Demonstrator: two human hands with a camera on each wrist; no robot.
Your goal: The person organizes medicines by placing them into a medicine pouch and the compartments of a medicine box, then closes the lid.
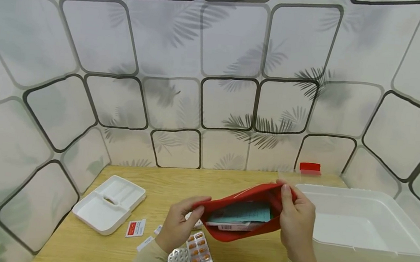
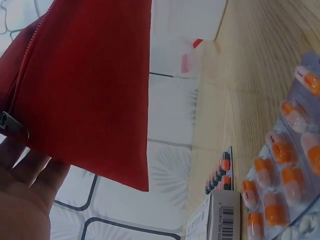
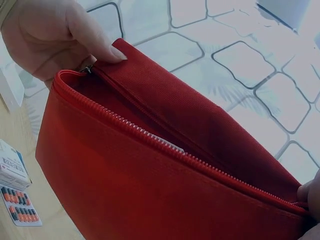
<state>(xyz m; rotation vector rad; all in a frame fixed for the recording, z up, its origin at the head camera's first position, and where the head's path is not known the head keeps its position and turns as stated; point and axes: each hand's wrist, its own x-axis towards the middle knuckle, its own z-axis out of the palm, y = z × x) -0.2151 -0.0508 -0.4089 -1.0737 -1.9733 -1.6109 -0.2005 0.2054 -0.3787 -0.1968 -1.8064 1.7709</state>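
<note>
Between the two hands hangs a red zippered pouch (image 1: 239,234), held off the table with its mouth spread open. Inside it lie a light-blue packet (image 1: 244,212) and a white box with a barcode (image 1: 234,226). My left hand (image 1: 180,223) pinches the pouch's left end. At the right end, my right hand (image 1: 297,223) grips the fabric between thumb and fingers. In the right wrist view the zipper teeth (image 3: 145,131) are parted. Below the left hand lie a blister pack of orange capsules (image 1: 199,254) and a silvery blister pack (image 1: 178,258).
An opened white compartment case (image 1: 99,215) stands at the left, near a small red-and-white packet (image 1: 135,228). A large white bin (image 1: 369,252) occupies the right side. In the left wrist view, a medicine box (image 2: 221,217) and dark-and-orange capsules (image 2: 220,175) are on the table.
</note>
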